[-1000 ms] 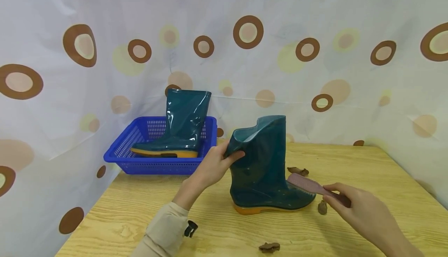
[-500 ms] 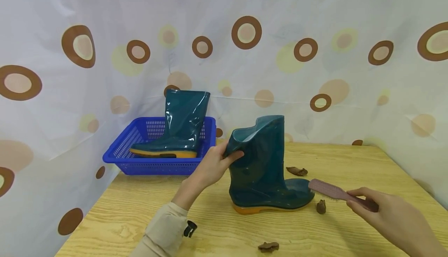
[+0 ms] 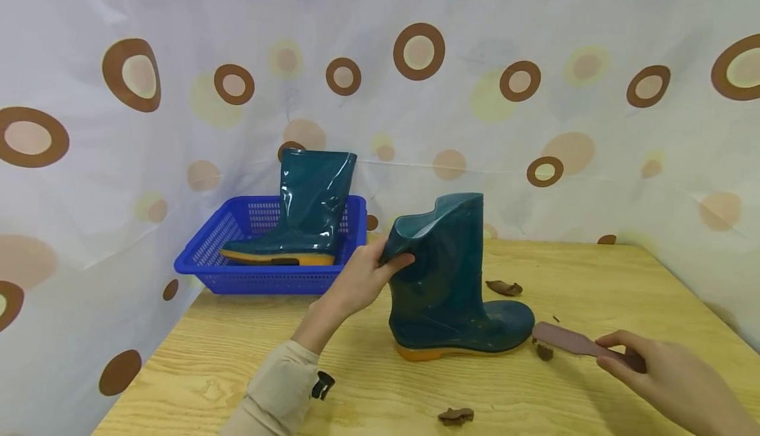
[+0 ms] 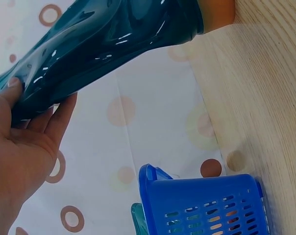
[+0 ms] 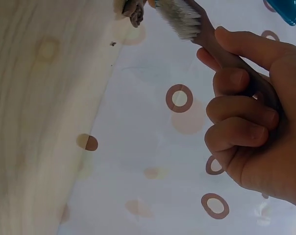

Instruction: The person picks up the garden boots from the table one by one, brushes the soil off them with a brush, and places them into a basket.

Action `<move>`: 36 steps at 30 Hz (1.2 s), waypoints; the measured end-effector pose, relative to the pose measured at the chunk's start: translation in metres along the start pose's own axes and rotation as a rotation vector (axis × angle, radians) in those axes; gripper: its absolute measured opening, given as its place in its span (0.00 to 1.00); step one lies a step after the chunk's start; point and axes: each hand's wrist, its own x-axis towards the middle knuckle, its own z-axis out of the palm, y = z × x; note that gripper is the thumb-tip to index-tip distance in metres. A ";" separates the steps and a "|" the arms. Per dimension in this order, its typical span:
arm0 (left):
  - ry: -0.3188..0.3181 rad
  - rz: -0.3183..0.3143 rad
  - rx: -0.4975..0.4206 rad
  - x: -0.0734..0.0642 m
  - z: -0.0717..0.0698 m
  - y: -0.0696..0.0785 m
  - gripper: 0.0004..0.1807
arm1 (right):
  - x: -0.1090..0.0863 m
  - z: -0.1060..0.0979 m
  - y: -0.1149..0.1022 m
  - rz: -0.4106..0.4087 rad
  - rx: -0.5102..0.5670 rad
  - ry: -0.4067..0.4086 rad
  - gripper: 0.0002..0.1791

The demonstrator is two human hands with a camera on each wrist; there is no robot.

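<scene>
A dark green rubber boot (image 3: 445,284) with a yellow sole stands upright on the wooden table. My left hand (image 3: 361,276) grips the rim of its shaft, thumb outside; in the left wrist view the fingers (image 4: 62,120) wrap under the shaft. My right hand (image 3: 662,367) holds a mauve scrub brush (image 3: 564,339) by its handle, fingers curled round it in the right wrist view. White bristles (image 5: 182,20) face down there. The brush head is just off the boot's toe, over a brown clump (image 3: 543,353) on the table; whether they touch I cannot tell.
A second green boot (image 3: 315,205) stands in a blue plastic basket (image 3: 267,283) at the back left. More brown clumps lie behind the toe (image 3: 503,288) and near the front of the table (image 3: 456,416). A patterned curtain (image 3: 427,126) closes off the back and sides.
The brush has slid forward off the boot's toe, to the right and then lower, with my right hand. A small dark crumb now lies beyond the toe. Boot and left hand stay put.
</scene>
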 end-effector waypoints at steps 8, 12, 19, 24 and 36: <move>-0.003 -0.007 -0.011 -0.001 -0.001 0.000 0.22 | -0.001 0.006 0.021 0.008 -0.035 -0.038 0.19; 0.009 -0.006 -0.004 -0.001 -0.001 0.000 0.21 | -0.002 0.005 0.028 0.022 -0.037 -0.049 0.20; 0.005 -0.010 -0.006 0.000 -0.001 0.001 0.21 | -0.005 0.001 0.029 0.060 -0.049 -0.046 0.23; -0.001 -0.009 -0.012 -0.001 0.000 0.000 0.22 | -0.009 0.001 0.020 0.062 -0.034 0.010 0.26; -0.007 -0.002 -0.026 -0.001 -0.001 0.001 0.21 | -0.012 0.002 0.005 0.036 0.026 0.140 0.25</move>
